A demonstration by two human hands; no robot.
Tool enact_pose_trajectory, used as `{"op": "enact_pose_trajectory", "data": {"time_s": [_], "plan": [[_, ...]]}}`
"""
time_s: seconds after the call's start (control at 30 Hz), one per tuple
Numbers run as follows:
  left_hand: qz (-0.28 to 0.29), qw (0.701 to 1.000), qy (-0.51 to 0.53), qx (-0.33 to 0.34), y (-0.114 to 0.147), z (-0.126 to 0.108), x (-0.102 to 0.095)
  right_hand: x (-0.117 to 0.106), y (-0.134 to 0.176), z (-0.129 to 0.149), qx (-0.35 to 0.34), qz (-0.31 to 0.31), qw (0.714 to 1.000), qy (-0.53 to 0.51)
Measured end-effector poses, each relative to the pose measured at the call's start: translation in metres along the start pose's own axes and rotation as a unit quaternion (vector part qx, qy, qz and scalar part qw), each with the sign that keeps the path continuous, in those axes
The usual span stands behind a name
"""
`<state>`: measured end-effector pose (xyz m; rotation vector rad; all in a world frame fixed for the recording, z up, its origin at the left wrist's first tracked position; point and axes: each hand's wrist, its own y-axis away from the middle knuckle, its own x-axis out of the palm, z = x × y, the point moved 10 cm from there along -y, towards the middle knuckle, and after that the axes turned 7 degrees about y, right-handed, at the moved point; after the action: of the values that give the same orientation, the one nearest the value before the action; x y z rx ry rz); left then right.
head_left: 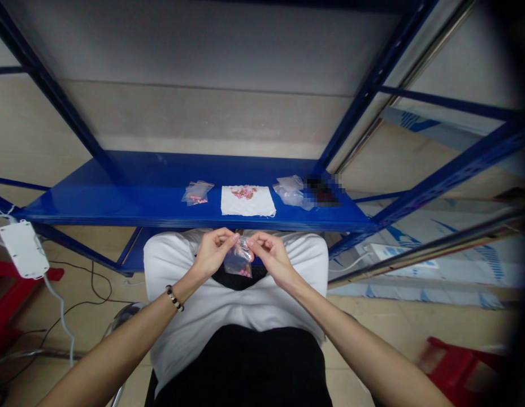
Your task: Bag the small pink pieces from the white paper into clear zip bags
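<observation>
Between my two hands, above my lap, hangs a small clear zip bag (238, 261) with a few pink and brownish beads at its bottom. My left hand (215, 249) pinches its upper left corner between thumb and finger. On the other top corner, my right hand (268, 251) has a similar pinch. Just beyond, on the blue shelf (160, 195), lies a white cloth (248, 207) bearing a loose pile of pink and brown beads (244, 192). Left of the cloth are bags with pink beads inside (198, 193). To its right sits a heap of clear plastic bags (291, 192).
A blurred-out dark object (324, 191) is at the shelf's right end. Blue metal posts (351, 121) frame the shelf. At the left hangs a white power strip (24, 249) with cables. Red stools (455, 367) stand low on both sides.
</observation>
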<state>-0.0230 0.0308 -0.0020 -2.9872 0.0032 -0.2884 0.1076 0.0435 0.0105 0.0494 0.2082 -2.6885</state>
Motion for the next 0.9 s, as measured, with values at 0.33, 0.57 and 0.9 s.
{"op": "enact_pose_trajectory", "data": {"time_s": [0.33,0.57,0.9], "plan": [[0.000,1.000,0.012,0.002,0.001,0.002,0.003,-0.004,-0.001,-0.012,0.008,-0.026,1.000,-0.004],[0.013,0.999,-0.001,0.045,0.003,-0.013,0.004,0.004,0.000,-0.011,0.029,0.003,0.999,-0.023],[0.002,1.000,-0.003,0.009,-0.001,-0.004,-0.008,-0.005,-0.002,-0.025,0.089,-0.021,0.993,-0.078]]}}
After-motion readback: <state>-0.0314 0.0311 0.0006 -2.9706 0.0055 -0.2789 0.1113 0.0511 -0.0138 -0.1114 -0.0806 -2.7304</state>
